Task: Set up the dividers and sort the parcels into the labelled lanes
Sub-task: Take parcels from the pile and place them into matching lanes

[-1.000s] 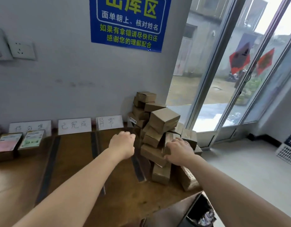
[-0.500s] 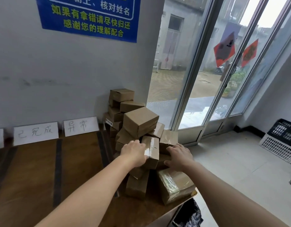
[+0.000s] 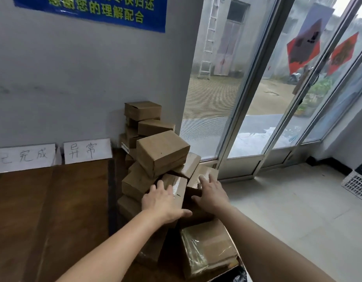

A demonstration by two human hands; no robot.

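A heap of brown cardboard parcels (image 3: pixel 161 151) is piled at the right end of the wooden table (image 3: pixel 53 210), against the wall. My left hand (image 3: pixel 161 202) lies on a taped parcel (image 3: pixel 177 185) in the middle of the heap, fingers spread and thumb out to the right. My right hand (image 3: pixel 210 192) rests flat on the neighbouring taped parcel (image 3: pixel 205 173), fingers spread. A dark divider strip (image 3: pixel 111 190) runs across the table just left of the heap. Two handwritten white lane labels (image 3: pixel 25 157) (image 3: pixel 87 150) lean against the wall.
A larger taped parcel (image 3: pixel 208 247) sits at the table's front right corner, above a black bag (image 3: pixel 235 275). Glass doors (image 3: pixel 257 98) stand to the right. A white crate (image 3: pixel 357 184) lies on the tiled floor at far right.
My view has swung right and closer to the heap. Both hands have reached further into the parcels and their fingers have spread out flat.
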